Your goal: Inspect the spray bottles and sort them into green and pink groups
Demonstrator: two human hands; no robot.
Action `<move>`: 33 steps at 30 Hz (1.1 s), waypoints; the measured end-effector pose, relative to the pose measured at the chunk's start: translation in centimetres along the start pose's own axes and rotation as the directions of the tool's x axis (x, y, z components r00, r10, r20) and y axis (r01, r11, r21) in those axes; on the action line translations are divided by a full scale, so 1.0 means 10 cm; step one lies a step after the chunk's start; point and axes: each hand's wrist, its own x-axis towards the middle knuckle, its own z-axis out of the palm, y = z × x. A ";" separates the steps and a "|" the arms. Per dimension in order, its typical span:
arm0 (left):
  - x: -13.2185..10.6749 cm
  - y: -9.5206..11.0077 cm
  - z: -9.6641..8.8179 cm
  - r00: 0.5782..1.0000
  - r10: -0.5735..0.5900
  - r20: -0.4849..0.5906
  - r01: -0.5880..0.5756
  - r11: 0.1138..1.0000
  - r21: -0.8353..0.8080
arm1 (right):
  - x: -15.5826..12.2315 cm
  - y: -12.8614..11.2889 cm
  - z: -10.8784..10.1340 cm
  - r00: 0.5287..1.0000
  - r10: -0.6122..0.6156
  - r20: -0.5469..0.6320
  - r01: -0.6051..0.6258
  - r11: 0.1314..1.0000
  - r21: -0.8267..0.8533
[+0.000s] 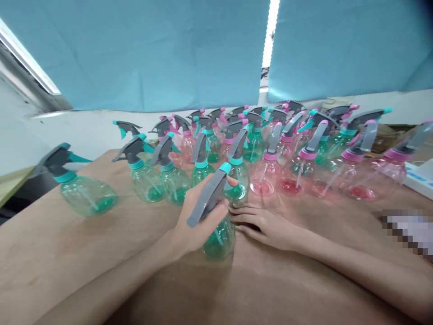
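My left hand is closed around the neck and trigger head of a clear green spray bottle with a grey head and teal nozzle. This bottle is close to me, near the middle of the table, and tilts slightly. My right hand lies low over the tabletop just right of it, fingers stretched out and holding nothing. Its fingertips reach towards the held bottle; whether they touch it I cannot tell. Right behind both hands stands another green spray bottle.
Several green spray bottles stand to the left, one apart at the far left. Pink spray bottles fill the right, with more rows behind on the wooden table. A blue curtain hangs beyond. A white object sits at the right edge.
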 end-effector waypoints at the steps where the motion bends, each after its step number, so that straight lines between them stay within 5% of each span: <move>1: 0.00 0.00 0.00 1.000 0.000 0.000 0.000 1.000 -0.006 | 0.00 0.00 0.00 1.000 -0.003 -0.004 0.003 1.000 0.004; 33: 0.00 -0.04 0.01 1.000 0.025 -0.019 -0.025 1.000 -0.009 | 0.00 -0.01 -0.01 1.000 0.002 0.000 -0.002 1.000 -0.001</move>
